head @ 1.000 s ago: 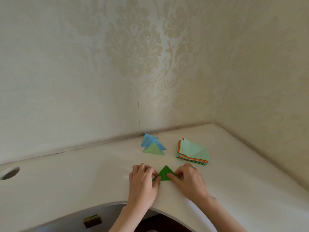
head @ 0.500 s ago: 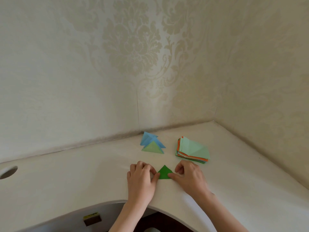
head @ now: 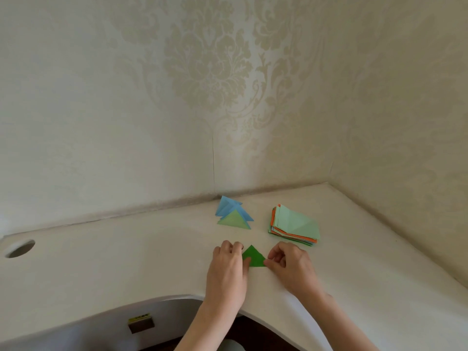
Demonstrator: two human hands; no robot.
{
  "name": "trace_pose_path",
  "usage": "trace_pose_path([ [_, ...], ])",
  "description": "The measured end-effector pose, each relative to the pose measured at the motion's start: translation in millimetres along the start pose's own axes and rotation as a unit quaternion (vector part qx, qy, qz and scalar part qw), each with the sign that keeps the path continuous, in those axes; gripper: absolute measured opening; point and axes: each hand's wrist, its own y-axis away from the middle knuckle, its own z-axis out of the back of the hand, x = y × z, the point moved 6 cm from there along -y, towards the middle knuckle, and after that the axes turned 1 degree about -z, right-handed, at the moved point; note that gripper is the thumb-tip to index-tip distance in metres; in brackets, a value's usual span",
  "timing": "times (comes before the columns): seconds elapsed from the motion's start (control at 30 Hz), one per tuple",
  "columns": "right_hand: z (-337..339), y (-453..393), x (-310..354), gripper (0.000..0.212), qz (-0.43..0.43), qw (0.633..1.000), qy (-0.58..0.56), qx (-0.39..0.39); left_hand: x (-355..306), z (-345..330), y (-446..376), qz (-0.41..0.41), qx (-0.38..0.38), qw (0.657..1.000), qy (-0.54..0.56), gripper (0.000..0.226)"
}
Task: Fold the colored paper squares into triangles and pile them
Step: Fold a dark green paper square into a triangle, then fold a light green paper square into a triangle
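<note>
Head view: left hand (head: 228, 272) and right hand (head: 291, 268), curled fingers pinching opposite corners of green triangle (head: 254, 257) flat on desk (head: 126, 262)

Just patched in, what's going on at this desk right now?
A person is folding paper at a white corner desk. Both hands are on a dark green triangle lying flat near the desk's front edge: the left hand presses its left corner, and the right hand pinches its right corner. Behind it sits a small pile of finished triangles, blue with a light green one on top. To the right of that pile lies the stack of unfolded squares, mint green on top.
</note>
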Motion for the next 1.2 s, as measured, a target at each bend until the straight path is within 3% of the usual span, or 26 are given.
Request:
trace_pose_path([
  [0.13, -0.2, 1.0, 1.7, 0.017, 0.013, 1.000, 0.010, -0.002, 4.9, -6.4, -8.5, 0.062, 0.042, 0.997, 0.022, 0.034],
  [0.27, 3.4, 2.0, 3.4, 0.022, 0.015, 1.000, 0.004, -0.008, 11.6, -8.2, -17.0, 0.060, 0.064, 0.993, 0.082, 0.023],
  [0.33, 14.1, 0.4, 6.6, 0.023, 0.032, 0.998, -0.015, -0.057, 15.0, -3.4, -22.4, 0.043, 0.052, 0.993, 0.098, 0.014],
  [0.4, 34.0, -1.3, 12.4, 0.017, 0.075, 0.984, -0.018, -0.157, 23.9, 4.1, -34.4, 0.034, 0.027, 0.993, 0.109, 0.010],
  [0.5, 52.3, -12.2, 13.7, 0.016, 0.094, 0.967, 0.063, -0.229, 47.0, 9.3, -57.0, 0.048, -0.009, 0.991, 0.122, 0.010],
  [0.63, 44.2, -30.8, -5.5, 0.043, 0.045, 0.968, 0.192, -0.152, 66.1, 4.6, -82.1, 0.055, -0.018, 0.989, 0.139, 0.009],
  [0.77, 34.8, -31.3, -18.4, 0.038, 0.026, 0.964, 0.239, -0.118, 73.9, -6.1, -94.8, 0.062, -0.014, 0.987, 0.150, 0.009],
  [0.97, 33.6, -29.0, -12.9, 0.015, 0.112, 0.943, 0.248, -0.192, 81.3, -14.3, -94.8, 0.044, -0.037, 0.990, 0.131, 0.013],
  [1.2, 37.1, -27.2, -8.4, 0.021, 0.131, 0.939, 0.209, -0.241, 84.8, -12.5, -94.5, 0.049, -0.053, 0.986, 0.147, 0.012],
])
